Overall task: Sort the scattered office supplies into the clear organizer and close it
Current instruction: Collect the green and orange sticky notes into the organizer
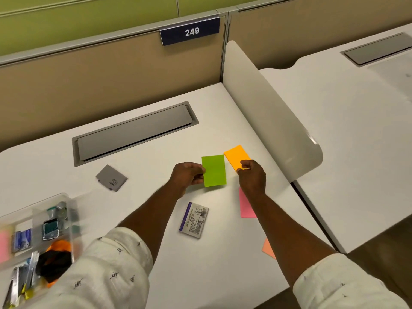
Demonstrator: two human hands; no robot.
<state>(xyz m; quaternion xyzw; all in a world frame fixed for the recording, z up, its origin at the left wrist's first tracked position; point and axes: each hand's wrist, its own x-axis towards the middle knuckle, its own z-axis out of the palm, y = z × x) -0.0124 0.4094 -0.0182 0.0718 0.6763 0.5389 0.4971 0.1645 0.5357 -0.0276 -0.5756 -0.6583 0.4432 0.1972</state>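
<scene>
A green note pad (214, 171), pinched at its left edge by the left hand (186, 177), and an orange note pad (236, 156), gripped at its near corner by the right hand (253, 175), sit side by side toward the right edge of the surface (156, 152). The clear organizer (66, 197), partly filled, stands well apart at the near left corner. Carrying both pads flat and stacking them in one free compartment would likely serve best. The pink pad (246, 208), peach pad (268, 249), printed packet (195, 220) and grey packet (111, 178) could follow. The organizer is blurred and cut by the frame, its compartments hard to read; the right forearm hides parts of the pink and peach pads; no lid is visible
</scene>
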